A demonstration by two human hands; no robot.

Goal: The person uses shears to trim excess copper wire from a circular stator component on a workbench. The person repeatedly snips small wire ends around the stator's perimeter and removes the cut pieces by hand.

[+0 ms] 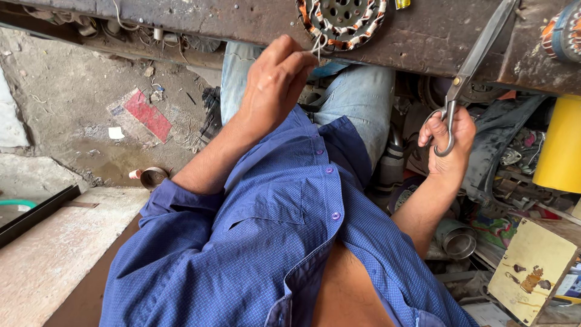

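The stator (342,23) lies flat on the bench (423,36), at its near edge, a ring of copper windings with orange and white wrapping around a grey perforated core. Pale thread ends (317,45) hang from its near rim, and my left hand (273,82) is right there below it, thumb and fingertips pinched together on those threads. So the stator sits just above and slightly right of my left grip, touching it only through the threads.

My right hand (448,142) is well apart from the stator, lower and to the right, below the bench edge. Its grip is clamped on the scissors (469,69): fingers through the lower loop, the long dark blades running up and right across the rusty bench top. I cannot tell whether the blades are parted.

At the far right edge of the bench a second winding (566,33) shows, only partly in view. Below it hangs a yellow cylinder (560,148), plain and smooth. Lower right stands a cream, stained square board (532,266), tilted. Beside my right forearm lies a metal can (457,239), mouth towards me. On the floor to my left lies a red and white flat wrapper (142,112), a small white scrap (116,132) near it, and a round brown cup (152,177) closer to my elbow.
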